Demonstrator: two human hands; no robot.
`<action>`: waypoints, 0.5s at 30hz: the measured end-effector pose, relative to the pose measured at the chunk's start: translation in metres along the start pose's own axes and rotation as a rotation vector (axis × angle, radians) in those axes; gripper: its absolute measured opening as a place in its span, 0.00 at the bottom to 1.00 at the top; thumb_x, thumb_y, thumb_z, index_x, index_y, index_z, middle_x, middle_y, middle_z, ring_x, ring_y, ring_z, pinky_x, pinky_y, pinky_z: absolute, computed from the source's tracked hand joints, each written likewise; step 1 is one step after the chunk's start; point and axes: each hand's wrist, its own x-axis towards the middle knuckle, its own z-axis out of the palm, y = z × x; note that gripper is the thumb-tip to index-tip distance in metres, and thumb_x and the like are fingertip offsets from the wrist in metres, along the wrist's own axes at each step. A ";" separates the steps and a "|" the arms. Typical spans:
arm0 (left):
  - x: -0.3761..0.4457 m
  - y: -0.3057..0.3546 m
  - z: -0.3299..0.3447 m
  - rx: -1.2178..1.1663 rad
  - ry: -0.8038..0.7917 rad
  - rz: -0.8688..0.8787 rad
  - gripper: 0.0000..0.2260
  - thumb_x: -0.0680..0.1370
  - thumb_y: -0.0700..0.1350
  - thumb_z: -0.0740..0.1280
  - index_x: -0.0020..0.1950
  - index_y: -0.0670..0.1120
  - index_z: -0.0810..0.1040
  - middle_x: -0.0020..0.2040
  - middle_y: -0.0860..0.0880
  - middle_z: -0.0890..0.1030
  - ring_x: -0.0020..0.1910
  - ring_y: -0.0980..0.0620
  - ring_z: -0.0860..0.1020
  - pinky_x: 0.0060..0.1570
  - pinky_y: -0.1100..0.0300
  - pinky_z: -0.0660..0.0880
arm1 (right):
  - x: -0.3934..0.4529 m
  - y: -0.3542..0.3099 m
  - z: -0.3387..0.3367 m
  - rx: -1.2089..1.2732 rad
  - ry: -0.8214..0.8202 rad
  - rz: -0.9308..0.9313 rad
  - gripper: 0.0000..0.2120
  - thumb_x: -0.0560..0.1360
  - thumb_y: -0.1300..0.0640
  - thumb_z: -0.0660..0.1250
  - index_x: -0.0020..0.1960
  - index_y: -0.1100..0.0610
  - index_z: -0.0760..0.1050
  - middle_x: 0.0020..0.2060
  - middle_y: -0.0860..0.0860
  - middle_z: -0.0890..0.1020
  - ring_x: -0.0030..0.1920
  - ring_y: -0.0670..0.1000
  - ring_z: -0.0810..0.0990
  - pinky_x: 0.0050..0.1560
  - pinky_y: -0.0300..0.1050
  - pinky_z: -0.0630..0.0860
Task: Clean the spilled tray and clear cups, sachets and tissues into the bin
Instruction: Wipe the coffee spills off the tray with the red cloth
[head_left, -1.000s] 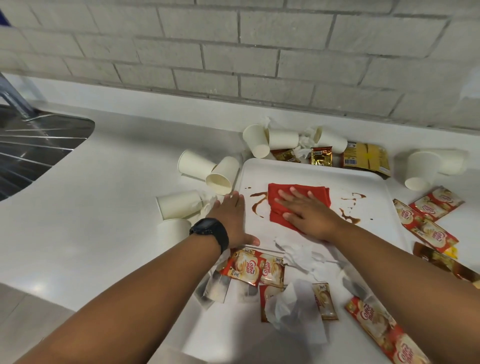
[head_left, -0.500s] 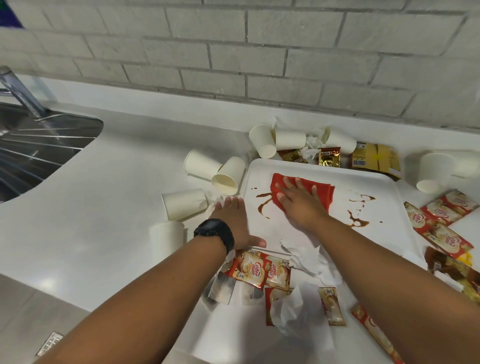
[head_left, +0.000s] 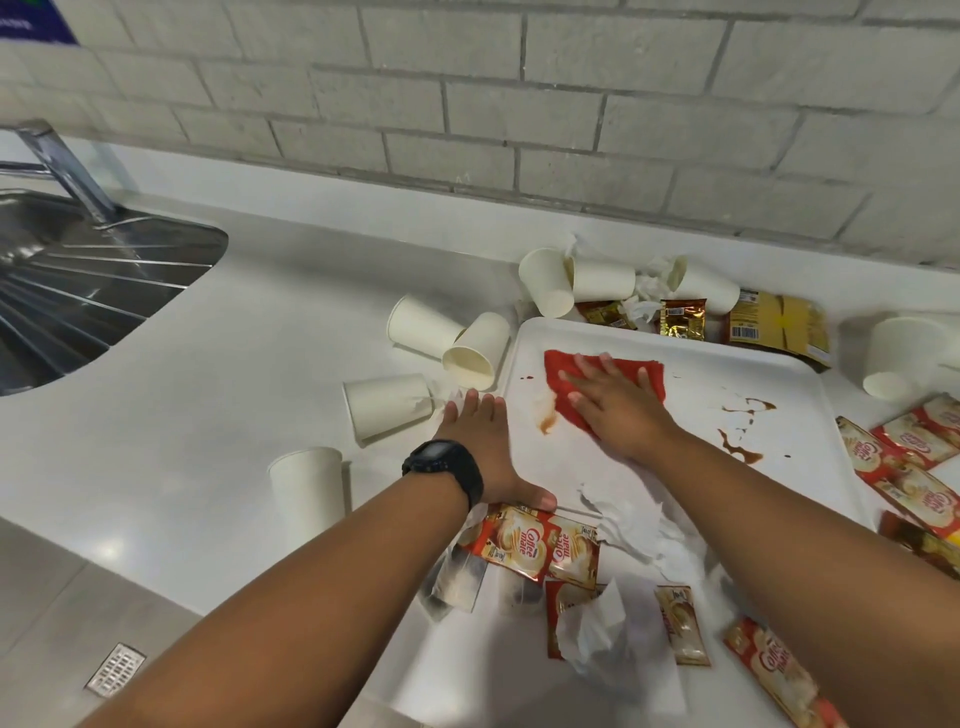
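A white tray (head_left: 675, 343) lies on the counter with brown spill marks (head_left: 740, 441) on its right side and a faint smear (head_left: 548, 423) on its left. My right hand (head_left: 618, 410) presses flat on a red cloth (head_left: 558, 371) in the tray's upper left part. My left hand (head_left: 483, 452) lies flat, fingers spread, on the tray's left rim. White paper cups (head_left: 475, 351) lie tipped over left of and behind the tray. Red creamer sachets (head_left: 532, 543) and crumpled tissues (head_left: 636, 525) are strewn along the tray's near edge.
A steel sink (head_left: 78, 286) with a tap is at the far left. More cups (head_left: 901, 358) and sachets (head_left: 914, 457) lie right of the tray. Gold packets (head_left: 774, 325) rest behind it by the brick wall. One cup (head_left: 306, 488) stands upside down near the counter's front edge.
My right hand has pushed the red cloth up and left across the tray. The brown spill on the tray's left has thinned to a faint smear. My left hand stays on the rim.
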 end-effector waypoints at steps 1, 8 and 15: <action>0.001 -0.001 0.001 0.000 -0.001 -0.008 0.61 0.60 0.76 0.65 0.77 0.43 0.42 0.79 0.44 0.47 0.77 0.42 0.42 0.75 0.44 0.44 | 0.007 -0.006 0.001 -0.023 -0.003 0.031 0.22 0.83 0.45 0.45 0.77 0.41 0.54 0.78 0.43 0.49 0.78 0.51 0.41 0.75 0.65 0.39; 0.006 -0.009 0.013 -0.044 0.035 -0.006 0.62 0.58 0.78 0.63 0.78 0.45 0.41 0.79 0.46 0.46 0.77 0.44 0.41 0.75 0.45 0.42 | 0.004 -0.039 0.000 0.066 -0.083 -0.145 0.21 0.83 0.46 0.46 0.76 0.41 0.57 0.78 0.42 0.49 0.78 0.48 0.40 0.74 0.58 0.34; 0.007 -0.020 0.020 -0.043 0.094 0.085 0.60 0.59 0.80 0.58 0.78 0.46 0.41 0.79 0.46 0.45 0.77 0.44 0.40 0.75 0.44 0.41 | -0.027 -0.010 0.001 0.071 -0.065 -0.221 0.20 0.82 0.45 0.49 0.74 0.39 0.60 0.75 0.35 0.53 0.77 0.42 0.43 0.76 0.52 0.35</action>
